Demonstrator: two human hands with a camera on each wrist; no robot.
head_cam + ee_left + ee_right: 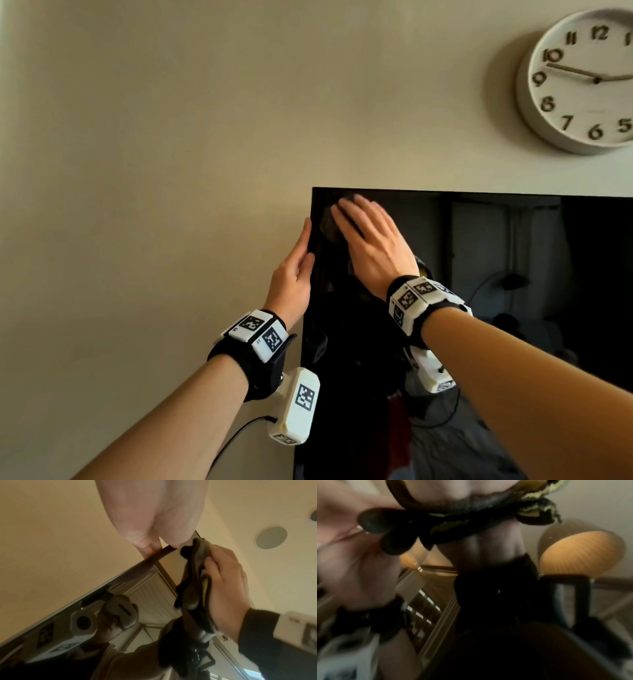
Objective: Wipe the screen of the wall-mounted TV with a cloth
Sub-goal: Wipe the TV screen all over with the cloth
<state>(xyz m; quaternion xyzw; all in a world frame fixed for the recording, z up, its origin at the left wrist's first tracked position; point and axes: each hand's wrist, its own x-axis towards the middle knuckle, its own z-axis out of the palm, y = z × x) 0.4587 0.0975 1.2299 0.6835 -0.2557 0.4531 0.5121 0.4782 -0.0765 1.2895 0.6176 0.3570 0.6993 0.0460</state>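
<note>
The black wall-mounted TV [513, 291] fills the lower right of the head view, its top-left corner straight ahead of me. My right hand [370, 240] lies flat with spread fingers near that corner, pressing a dark grey cloth with yellow inside [193, 574] onto the glass. In the head view the hand hides most of the cloth. The blurred right wrist view shows the bunched cloth [471, 516] under my palm. My left hand [296, 263] holds the TV's left edge, thumb on the front and fingers behind the frame [149, 550].
A white round clock [582, 82] hangs on the wall above and right of the TV. Bare beige wall [137, 171] spreads to the left. The screen [85, 615] mirrors the room and me. A round ceiling fitting [271, 537] shows overhead.
</note>
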